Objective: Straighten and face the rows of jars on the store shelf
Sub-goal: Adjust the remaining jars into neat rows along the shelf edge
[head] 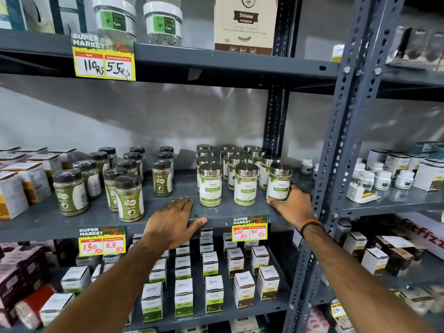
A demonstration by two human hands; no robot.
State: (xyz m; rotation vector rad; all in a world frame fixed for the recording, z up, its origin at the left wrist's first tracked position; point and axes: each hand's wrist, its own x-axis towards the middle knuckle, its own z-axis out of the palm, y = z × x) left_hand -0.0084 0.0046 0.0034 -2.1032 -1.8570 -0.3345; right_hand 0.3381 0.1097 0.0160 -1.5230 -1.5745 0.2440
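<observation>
On the grey middle shelf [72, 224] stand three rows of silver-lidded jars with green and white labels [245, 185], labels facing me. My right hand [292, 205] is wrapped around the base of the front right jar [278, 186]. My left hand [175, 219] lies flat and open on the shelf's front edge, just left of the front left silver-lidded jar [210, 185], not touching it. Left of that stand dark-lidded jars of green powder [129, 198] in loose, uneven rows, some turned sideways.
White boxes [14, 188] crowd the shelf's left end. A perforated grey upright [336, 164] stands right beside my right hand. Price tags [249, 228] hang from the shelf edge. Small boxes [213, 294] fill the shelf below; white bottles [382, 180] sit on the neighbouring rack.
</observation>
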